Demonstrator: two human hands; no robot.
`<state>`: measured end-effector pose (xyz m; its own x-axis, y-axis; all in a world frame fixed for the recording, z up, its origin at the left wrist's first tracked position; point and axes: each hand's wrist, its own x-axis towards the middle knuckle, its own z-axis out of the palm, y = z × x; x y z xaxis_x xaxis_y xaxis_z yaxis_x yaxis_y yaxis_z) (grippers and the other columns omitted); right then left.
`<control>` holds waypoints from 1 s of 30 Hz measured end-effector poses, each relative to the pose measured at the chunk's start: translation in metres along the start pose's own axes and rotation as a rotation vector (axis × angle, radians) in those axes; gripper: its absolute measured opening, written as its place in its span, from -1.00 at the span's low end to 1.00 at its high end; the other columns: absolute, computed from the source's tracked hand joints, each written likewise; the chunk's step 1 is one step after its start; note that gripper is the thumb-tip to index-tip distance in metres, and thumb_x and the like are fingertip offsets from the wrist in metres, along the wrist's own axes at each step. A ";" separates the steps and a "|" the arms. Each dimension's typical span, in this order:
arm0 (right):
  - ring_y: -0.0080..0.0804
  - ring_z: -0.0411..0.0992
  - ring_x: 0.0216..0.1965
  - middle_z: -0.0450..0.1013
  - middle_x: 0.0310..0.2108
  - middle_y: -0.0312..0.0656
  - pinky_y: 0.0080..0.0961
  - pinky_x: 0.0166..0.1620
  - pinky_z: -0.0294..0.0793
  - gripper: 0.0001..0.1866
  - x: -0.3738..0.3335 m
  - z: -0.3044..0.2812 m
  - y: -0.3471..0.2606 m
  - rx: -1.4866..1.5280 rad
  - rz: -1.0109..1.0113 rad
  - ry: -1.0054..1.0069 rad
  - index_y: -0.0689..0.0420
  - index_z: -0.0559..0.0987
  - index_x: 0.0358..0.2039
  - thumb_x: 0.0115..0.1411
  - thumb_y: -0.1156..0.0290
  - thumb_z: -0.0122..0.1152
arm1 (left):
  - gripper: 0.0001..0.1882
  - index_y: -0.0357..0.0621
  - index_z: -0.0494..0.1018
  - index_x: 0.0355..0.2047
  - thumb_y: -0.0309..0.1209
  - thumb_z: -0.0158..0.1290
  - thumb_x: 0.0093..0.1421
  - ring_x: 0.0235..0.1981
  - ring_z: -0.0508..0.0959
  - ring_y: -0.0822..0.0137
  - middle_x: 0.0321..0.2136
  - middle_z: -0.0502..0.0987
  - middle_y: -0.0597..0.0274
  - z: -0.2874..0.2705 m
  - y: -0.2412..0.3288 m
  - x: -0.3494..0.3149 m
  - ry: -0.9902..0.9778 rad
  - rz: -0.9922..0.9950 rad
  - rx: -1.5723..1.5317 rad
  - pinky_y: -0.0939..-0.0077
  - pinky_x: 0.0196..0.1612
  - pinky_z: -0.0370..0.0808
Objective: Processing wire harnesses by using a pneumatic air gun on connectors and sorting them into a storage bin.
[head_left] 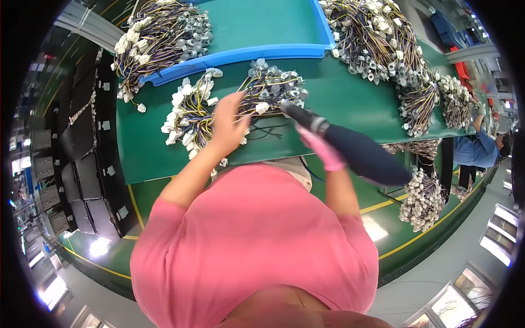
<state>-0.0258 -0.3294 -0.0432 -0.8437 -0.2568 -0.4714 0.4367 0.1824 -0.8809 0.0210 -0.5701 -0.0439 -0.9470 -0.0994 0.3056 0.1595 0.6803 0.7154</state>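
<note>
A bundle of wire harnesses (pixel 265 93) lies on the green table in front of me. White plugs (pixel 186 112) fan out at its left end, and grey round-ended parts cluster at its right. My left hand (pixel 225 121) is over the middle of the bundle, blurred, thumb and fingers apart; whether it touches the wires I cannot tell. In a pink glove, my right hand (pixel 321 148) is closed on a long dark hand tool (pixel 355 150) with a narrow nose. That nose points at the bundle's right end. Thin black strips (pixel 269 130) lie below the bundle.
A blue tray (pixel 246 54) stands beyond the bundle. Harness heaps lie on its left (pixel 164 38) and on the right of the table (pixel 377 44). More harnesses (pixel 424 202) hang below the right edge. Black bins (pixel 90 142) stand at left; a person in blue (pixel 476 147) is at far right.
</note>
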 end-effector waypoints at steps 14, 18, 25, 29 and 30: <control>-0.53 0.24 -0.67 0.34 -0.70 -0.29 -0.54 -0.57 0.24 -0.75 0.003 -0.017 0.035 -0.495 -0.061 -0.090 0.08 0.49 -0.55 0.01 0.17 0.23 | -0.41 -0.14 0.28 -0.03 -0.38 0.11 -0.15 0.01 0.22 0.00 -0.05 0.23 0.00 0.088 0.005 0.004 -0.130 0.288 0.477 0.15 0.03 0.18; -0.71 0.12 -0.78 0.21 -0.76 -0.46 -0.69 -0.70 0.05 -0.81 -0.023 -0.053 0.007 -0.011 0.210 -0.086 0.04 0.45 -0.46 0.05 0.22 0.19 | -0.39 -0.09 0.30 -0.04 -0.30 0.16 -0.16 0.07 0.18 0.00 0.07 0.17 -0.01 0.075 -0.014 -0.011 -0.344 0.204 0.352 0.06 0.04 0.14; -0.64 0.27 -0.67 0.34 -0.68 -0.39 -0.64 -0.57 0.25 -0.64 0.007 -0.052 0.040 -0.242 0.188 -0.244 0.13 0.50 -0.59 0.01 0.06 0.22 | -0.69 -0.15 0.36 -0.33 -0.35 0.09 -0.11 0.04 0.22 0.00 0.06 0.18 -0.15 0.102 0.002 -0.002 -0.274 0.276 0.463 0.12 0.01 0.15; -0.73 0.18 -0.72 0.30 -0.70 -0.41 -0.75 -0.67 0.10 -0.77 0.004 -0.067 0.021 0.089 0.257 -0.013 0.12 0.52 -0.43 0.02 0.23 0.24 | -0.66 -0.17 0.37 -0.31 -0.32 0.11 -0.11 0.01 0.25 0.01 -0.01 0.24 -0.14 0.078 0.001 -0.019 -0.493 0.361 0.465 0.12 0.01 0.15; -0.73 0.19 -0.72 0.30 -0.70 -0.41 -0.75 -0.66 0.12 -0.76 0.007 -0.060 0.020 0.089 0.252 0.069 0.12 0.51 -0.43 0.01 0.22 0.25 | -0.65 -0.17 0.38 -0.30 -0.30 0.12 -0.11 0.00 0.26 0.02 -0.03 0.25 -0.13 0.072 0.013 -0.016 -0.568 0.344 0.425 0.12 0.01 0.15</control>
<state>-0.0419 -0.2712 -0.0618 -0.7227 -0.1478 -0.6751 0.6589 0.1474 -0.7376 0.0176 -0.5071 -0.0849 -0.8796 0.4755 0.0161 0.4576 0.8362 0.3023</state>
